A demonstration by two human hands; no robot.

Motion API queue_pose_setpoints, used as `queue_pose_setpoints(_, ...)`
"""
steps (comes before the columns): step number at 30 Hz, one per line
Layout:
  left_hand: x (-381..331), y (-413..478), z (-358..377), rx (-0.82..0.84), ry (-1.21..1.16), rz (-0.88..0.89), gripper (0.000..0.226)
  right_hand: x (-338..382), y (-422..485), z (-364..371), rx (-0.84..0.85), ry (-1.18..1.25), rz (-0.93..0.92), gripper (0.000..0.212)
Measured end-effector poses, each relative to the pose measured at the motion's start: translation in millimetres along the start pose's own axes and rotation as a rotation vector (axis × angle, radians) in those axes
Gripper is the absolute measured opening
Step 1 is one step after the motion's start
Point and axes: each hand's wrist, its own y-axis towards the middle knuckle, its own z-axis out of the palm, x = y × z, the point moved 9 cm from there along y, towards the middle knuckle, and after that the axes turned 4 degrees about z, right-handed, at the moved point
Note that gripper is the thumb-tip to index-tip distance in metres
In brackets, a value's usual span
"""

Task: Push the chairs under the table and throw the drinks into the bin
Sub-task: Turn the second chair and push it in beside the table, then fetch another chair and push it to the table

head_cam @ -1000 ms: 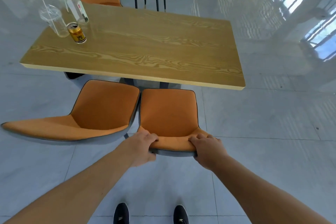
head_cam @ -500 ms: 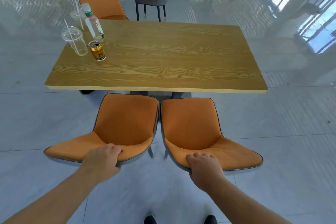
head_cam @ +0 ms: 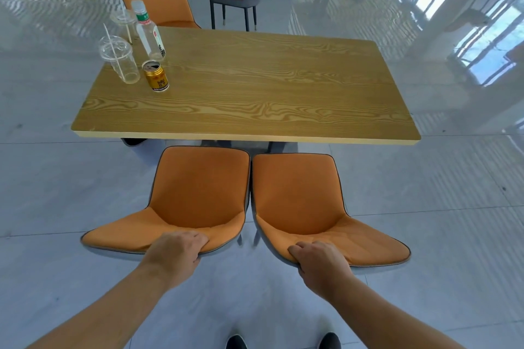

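Two orange chairs are standing side by side at the table's (head_cam: 255,110) near edge, the left chair (head_cam: 195,193) gripped at its back by the left hand (head_cam: 177,253), the right chair (head_cam: 300,195) by the right hand (head_cam: 320,262), fingers curled over each. A can (head_cam: 156,76), cup (head_cam: 120,61) and bottle (head_cam: 149,31) are sitting on the far-left corner.

The wooden table (head_cam: 255,88) carries, at its far left corner, a lidded clear plastic cup with a straw (head_cam: 120,61), a gold can (head_cam: 156,76), a clear plastic bottle (head_cam: 149,32) and a second clear cup (head_cam: 124,24) behind.
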Motion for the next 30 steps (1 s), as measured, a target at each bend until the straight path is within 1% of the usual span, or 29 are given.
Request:
queue_pose_setpoints(3, -0.9, -0.2, 2.2, 0.018, -0.01, -0.012, 0.028, 5.4, 0.8, -0.5, -0.008, 0.008, 0.001, 0.018)
queue_pose_setpoints(6, 1.2, 1.6, 3.1, 0.118, -0.005, -0.06, 0.023, 6.9, 1.6, -3.2, 0.004, 0.019, -0.003, 0.021)
queue_pose_setpoints(8, 0.0, 6.6, 0.4, 0.205, 0.02, -0.073, 0.031, 7.5, 2.2, -7.7, 0.05, 0.041, -0.01, 0.027)
queue_pose_setpoints(10, -3.3, 15.1, -12.2, 0.256, -0.015, -0.101, 0.046, 4.6, -0.1, -21.2, 0.101, 0.095, -0.004, 0.043)
queue_pose_setpoints(11, -5.9, 21.8, -24.7, 0.245, -0.034, -0.115, 0.056, 0.6, -1.8, -35.1, 0.091, 0.13, 0.009, 0.051)
queue_pose_setpoints(12, -8.9, 30.9, -42.5, 0.206, -0.042, -0.126, 0.066, -5.9, -3.5, -55.4, 0.042, 0.163, 0.027, 0.057)
queue_pose_setpoints(14, -19.8, 53.4, -90.5, 0.105, -0.037, -0.14, 0.083, -27.7, -9.4, -111.0, -0.137, 0.232, 0.075, 0.066)
queue_pose_setpoints(17, -54.1, 96.6, -186.5, -0.037, -0.015, -0.093, 0.096, -73.9, -33.4, -213.4, -0.413, 0.29, 0.118, 0.077)
queue_pose_setpoints(20, -109.9, 139.3, -299.2, -0.211, 0.024, -0.031, 0.104, -131.4, -79.8, -320.2, -0.647, 0.25, 0.144, 0.077)
queue_pose_setpoints(22, -160.0, 158.5, -376.1, -0.366, 0.023, 0.011, 0.104, -174.7, -123.9, -387.8, -0.79, 0.217, 0.172, 0.078)
queue_pose_setpoints(25, -252.0, 175.8, -474.1, -0.555, 0.01, 0.092, 0.091, -239.3, -205.3, -472.4, -0.964, 0.165, 0.206, 0.079)
queue_pose_setpoints(27, -320.6, 184.4, -524.2, -0.648, 0.004, 0.155, 0.084, -282.0, -266.2, -513.6, -1.059, 0.109, 0.233, 0.079)
queue_pose_setpoints(30, -430.5, 196.8, -580.5, -0.735, 0.014, 0.239, 0.085, -346.6, -360.5, -552.9, -1.187, 0.032, 0.278, 0.079)
